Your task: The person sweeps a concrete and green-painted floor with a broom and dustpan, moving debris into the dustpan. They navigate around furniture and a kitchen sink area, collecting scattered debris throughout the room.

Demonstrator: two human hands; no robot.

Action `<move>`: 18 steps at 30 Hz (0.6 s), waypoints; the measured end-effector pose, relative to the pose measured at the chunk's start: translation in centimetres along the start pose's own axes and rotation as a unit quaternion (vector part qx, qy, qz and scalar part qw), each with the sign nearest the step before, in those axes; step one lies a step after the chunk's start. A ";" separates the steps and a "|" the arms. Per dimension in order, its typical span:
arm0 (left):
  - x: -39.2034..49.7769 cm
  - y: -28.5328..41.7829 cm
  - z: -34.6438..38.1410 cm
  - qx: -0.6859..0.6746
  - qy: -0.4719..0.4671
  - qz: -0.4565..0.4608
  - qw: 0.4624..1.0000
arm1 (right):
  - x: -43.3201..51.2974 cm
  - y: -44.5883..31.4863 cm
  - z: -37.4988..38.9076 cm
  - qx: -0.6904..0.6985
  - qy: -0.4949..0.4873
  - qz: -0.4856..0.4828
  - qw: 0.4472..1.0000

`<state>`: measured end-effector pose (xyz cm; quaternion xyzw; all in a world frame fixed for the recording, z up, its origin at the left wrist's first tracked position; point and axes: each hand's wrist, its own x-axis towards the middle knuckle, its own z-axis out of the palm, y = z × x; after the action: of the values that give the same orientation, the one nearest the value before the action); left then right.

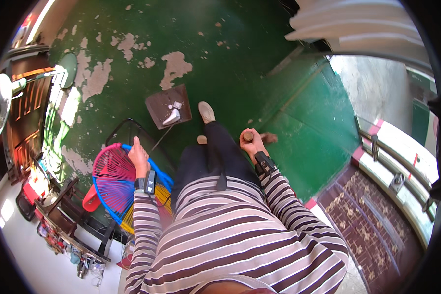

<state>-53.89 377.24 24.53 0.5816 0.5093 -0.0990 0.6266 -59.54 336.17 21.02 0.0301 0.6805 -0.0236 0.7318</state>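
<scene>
My left hand (pixel 138 156) is curled with its thumb up, in front of the blue rim of a woven cord chair (pixel 114 183). A thin rod runs from that hand to a brown long-handled dustpan (pixel 156 106) on the floor. On the pan lie a white crumpled piece (pixel 172 117) and a few small white scraps. My right hand (pixel 256 142) is closed round a wooden handle (pixel 248 136), its round end facing up. Beyond this hand shows a blurred brown tuft (pixel 269 137), which looks like the broom's head.
Green floor (pixel 235 73) with worn paint patches spreads ahead. A pedestal fan (pixel 0 108) stands far left by a wooden door (pixel 27 121). A red plastic seat (pixel 92 198) is beyond the chair. At right are a metal railing (pixel 389 150) and a patterned brown mat (pixel 364 220).
</scene>
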 end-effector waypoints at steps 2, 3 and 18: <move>0.8 2.2 -0.7 -0.018 0.003 0.013 1.000 | -0.7 3.4 5.6 -0.046 -0.034 0.021 0.998; 1.6 3.4 -0.9 -0.016 0.018 0.020 1.000 | -0.6 5.4 8.2 -0.075 -0.049 0.044 0.995; 14.8 17.9 -1.2 -0.041 0.080 0.028 0.996 | 0.1 36.8 36.6 -0.365 -0.242 0.160 0.885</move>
<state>-34.87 390.63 24.81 0.5755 0.5444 -0.0135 0.6101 -20.31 370.10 23.99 -0.1373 0.4286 0.3370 0.8270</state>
